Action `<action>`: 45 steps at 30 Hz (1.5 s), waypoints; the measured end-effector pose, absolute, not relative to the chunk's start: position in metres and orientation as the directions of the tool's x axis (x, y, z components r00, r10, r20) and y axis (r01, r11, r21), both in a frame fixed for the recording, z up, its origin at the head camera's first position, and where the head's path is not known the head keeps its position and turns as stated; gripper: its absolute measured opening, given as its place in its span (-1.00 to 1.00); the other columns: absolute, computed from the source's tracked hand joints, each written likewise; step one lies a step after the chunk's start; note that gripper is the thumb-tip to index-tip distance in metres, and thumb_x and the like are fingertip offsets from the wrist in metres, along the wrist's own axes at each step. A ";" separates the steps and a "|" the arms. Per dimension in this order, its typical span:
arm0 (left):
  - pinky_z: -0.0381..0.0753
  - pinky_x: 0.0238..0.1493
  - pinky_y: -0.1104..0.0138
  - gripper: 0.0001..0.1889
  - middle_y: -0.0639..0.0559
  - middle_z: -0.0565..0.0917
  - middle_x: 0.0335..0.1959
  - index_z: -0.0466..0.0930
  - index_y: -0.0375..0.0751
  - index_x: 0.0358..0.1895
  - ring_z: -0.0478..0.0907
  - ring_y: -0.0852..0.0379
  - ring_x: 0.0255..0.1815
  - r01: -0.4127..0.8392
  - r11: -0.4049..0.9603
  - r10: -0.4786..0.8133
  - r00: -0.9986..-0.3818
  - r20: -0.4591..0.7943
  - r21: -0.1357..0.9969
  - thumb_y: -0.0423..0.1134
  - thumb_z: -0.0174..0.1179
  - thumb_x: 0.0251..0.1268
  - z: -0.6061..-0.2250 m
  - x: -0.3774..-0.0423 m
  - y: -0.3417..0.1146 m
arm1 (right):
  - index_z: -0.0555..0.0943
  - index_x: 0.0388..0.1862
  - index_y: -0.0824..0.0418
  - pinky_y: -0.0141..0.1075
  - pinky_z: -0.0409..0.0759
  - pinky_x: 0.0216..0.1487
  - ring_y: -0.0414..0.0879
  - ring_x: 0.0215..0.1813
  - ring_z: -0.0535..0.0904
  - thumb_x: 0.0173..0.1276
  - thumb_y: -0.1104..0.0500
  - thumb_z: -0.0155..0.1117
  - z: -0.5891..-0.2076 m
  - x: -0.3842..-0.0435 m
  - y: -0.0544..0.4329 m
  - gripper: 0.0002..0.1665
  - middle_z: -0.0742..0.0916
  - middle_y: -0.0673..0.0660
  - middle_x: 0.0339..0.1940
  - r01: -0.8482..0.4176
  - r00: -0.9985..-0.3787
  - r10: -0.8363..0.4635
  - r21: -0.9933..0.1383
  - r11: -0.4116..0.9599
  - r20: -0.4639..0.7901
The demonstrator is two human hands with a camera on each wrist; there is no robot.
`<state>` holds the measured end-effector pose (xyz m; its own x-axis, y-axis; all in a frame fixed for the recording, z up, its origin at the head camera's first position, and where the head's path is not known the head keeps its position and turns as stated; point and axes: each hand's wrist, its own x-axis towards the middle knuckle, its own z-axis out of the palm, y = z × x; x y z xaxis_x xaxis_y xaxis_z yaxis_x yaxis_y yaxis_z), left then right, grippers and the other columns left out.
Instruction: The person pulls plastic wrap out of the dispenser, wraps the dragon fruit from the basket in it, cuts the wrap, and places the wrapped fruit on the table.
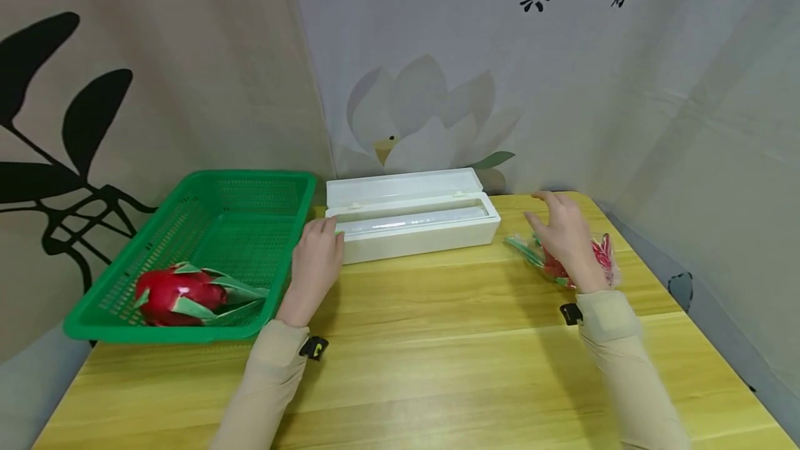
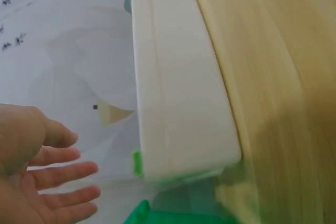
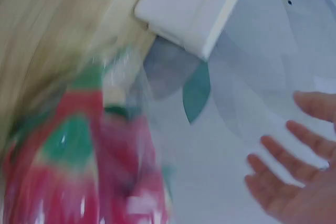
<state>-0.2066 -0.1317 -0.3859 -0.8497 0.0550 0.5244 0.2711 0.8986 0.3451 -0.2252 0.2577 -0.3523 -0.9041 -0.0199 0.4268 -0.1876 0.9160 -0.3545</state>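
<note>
My left hand (image 1: 317,259) is at the left end of a long white box (image 1: 425,238) with its lid raised. In the left wrist view the fingers (image 2: 68,177) are spread and relaxed, holding nothing. A pale, glossy roll, perhaps cling film, lies inside the box. On the right, my right hand (image 1: 564,231) hovers over a red-and-green dragon fruit (image 1: 605,255) in clear plastic wrap, partly hidden by hand and wrist. Loosely extended, the fingers of this hand (image 3: 294,166) stand apart from the blurred, wrapped fruit (image 3: 79,171) in the right wrist view.
A green plastic basket (image 1: 300,228) stands at the table's left side. Inside it lies a red dragon fruit (image 1: 181,294) with green leaf tips. Behind the wooden table (image 1: 437,353) hangs a printed cloth (image 1: 425,33), close to the back of the box.
</note>
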 end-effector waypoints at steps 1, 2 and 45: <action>0.64 -0.07 -0.07 -0.68 -0.34 0.63 0.02 0.53 -0.43 0.08 0.51 -0.27 0.13 0.262 0.897 0.050 -0.859 0.509 0.355 -0.35 0.13 0.31 -0.387 -0.211 -0.130 | 0.49 0.15 0.37 0.21 0.45 0.11 0.35 0.12 0.48 0.36 0.17 0.19 -0.354 -0.231 0.253 -0.56 0.58 0.43 0.11 -0.215 -0.900 -0.042 -0.357 0.909 0.434; 0.64 -0.07 -0.07 -0.68 -0.33 0.63 0.02 0.53 -0.42 0.09 0.51 -0.26 0.13 0.254 0.896 0.045 -0.868 0.494 0.364 -0.34 0.12 0.33 -0.387 -0.216 -0.129 | 0.50 0.14 0.37 0.20 0.45 0.13 0.33 0.13 0.49 0.36 0.18 0.18 -0.356 -0.237 0.249 -0.58 0.59 0.41 0.10 -0.239 -0.899 -0.067 -0.355 0.904 0.434; 0.59 -0.26 0.07 -0.76 -0.25 0.65 -0.23 0.54 -0.36 -0.08 0.55 -0.18 -0.22 0.166 0.821 -0.021 -0.947 0.319 0.546 -0.27 -0.06 0.48 -0.406 -0.273 -0.137 | 0.51 -0.05 0.44 -0.12 0.63 -0.10 0.17 -0.11 0.64 0.51 0.26 -0.07 -0.407 -0.314 0.213 -0.72 0.67 0.39 -0.13 -0.237 -0.970 -0.129 -0.691 0.683 0.205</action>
<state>-0.2733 -0.1371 -0.4059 -0.9474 -0.0210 0.3194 0.1660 0.8210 0.5463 -0.3137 0.2132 -0.4069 -0.9701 -0.1292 0.2054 -0.2373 0.6827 -0.6911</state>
